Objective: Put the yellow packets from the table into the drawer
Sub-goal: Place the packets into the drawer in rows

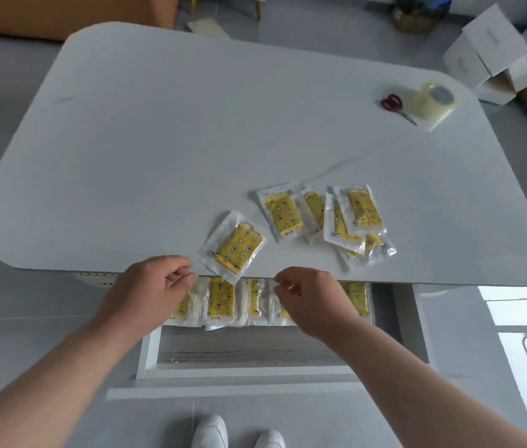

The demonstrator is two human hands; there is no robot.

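Note:
Several yellow packets in clear wrappers lie on the white table (191, 140). One packet (234, 247) overhangs the near edge, and a loose overlapping pile (352, 218) sits to its right. Below the edge the drawer (242, 347) stands pulled out, with a row of yellow packets (221, 300) along its back. My left hand (155, 286) hovers over the drawer's left end, its curled fingers pinching the clear edge of a packet (182, 308) there. Curled over another drawer packet (279, 310), my right hand (310, 302) pinches its top edge with fingertips. Both hands partly hide those packets.
Red-handled scissors (393, 103) and a roll of clear tape (435, 98) lie at the table's far right. White boxes (488, 50) stand on the floor beyond. The drawer's front half shows bare wood-grain bottom. My white shoes (210, 431) are below the drawer front.

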